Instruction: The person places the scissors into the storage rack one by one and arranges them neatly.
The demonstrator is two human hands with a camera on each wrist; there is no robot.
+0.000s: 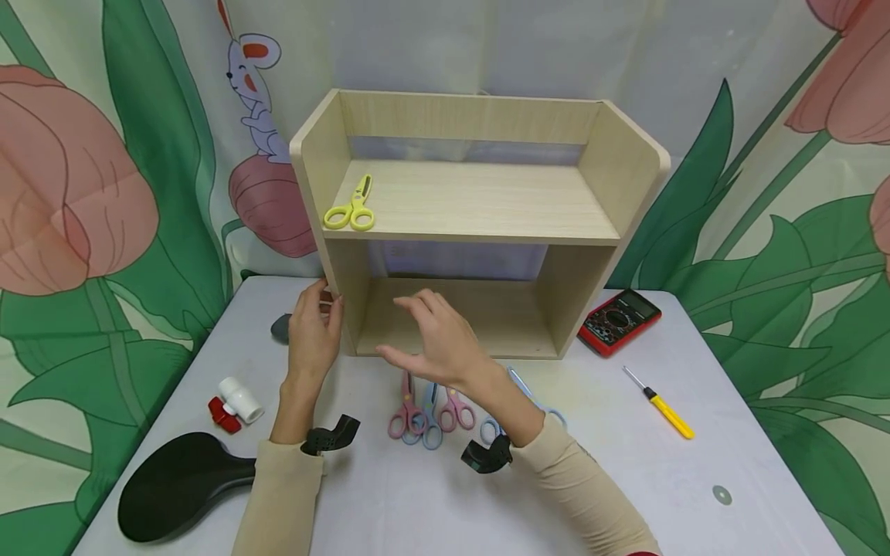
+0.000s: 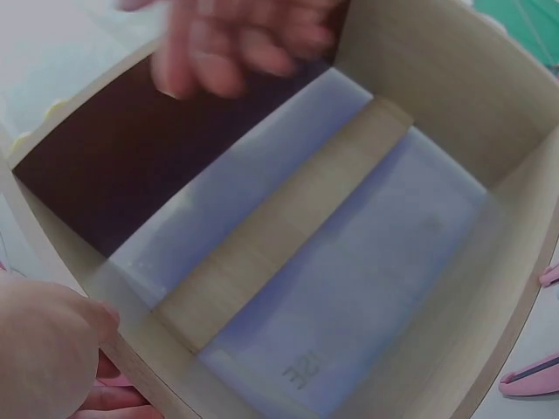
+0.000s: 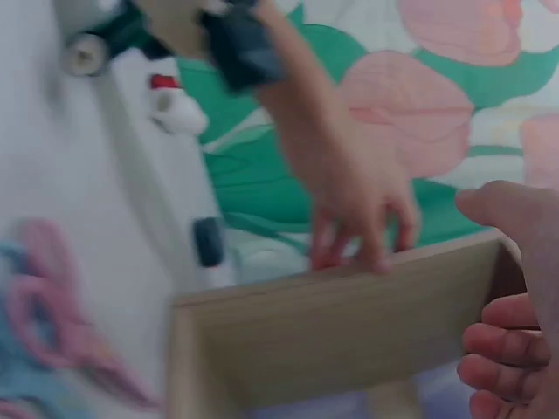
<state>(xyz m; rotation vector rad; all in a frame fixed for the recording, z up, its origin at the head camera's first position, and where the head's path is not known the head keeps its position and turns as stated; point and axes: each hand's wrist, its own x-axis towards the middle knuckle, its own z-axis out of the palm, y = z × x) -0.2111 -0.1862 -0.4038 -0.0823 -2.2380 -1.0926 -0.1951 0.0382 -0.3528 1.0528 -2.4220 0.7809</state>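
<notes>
A pale wooden two-tier desktop shelf (image 1: 480, 239) stands at the back of the table. My left hand (image 1: 314, 332) is at the front edge of its left side panel, a digit over the edge and other fingers outside, gripping it. In the left wrist view the thumb lies along that edge (image 2: 131, 358). My right hand (image 1: 445, 336) hovers before the lower compartment, thumb spread from the fingers, holding nothing. Yellow scissors (image 1: 353, 207) lie at the left of the upper tier. Pink scissors (image 1: 407, 405) and blue scissors (image 1: 431, 417) lie below my right hand, partly under the forearm.
Left of the shelf are a dark rounded object (image 1: 280, 329), a white pipe fitting with a red part (image 1: 239, 400) and a black paddle-shaped object (image 1: 184, 486). At right lie a red-black multimeter (image 1: 619, 321), a yellow-handled screwdriver (image 1: 667, 413) and a small grey disc (image 1: 721, 495).
</notes>
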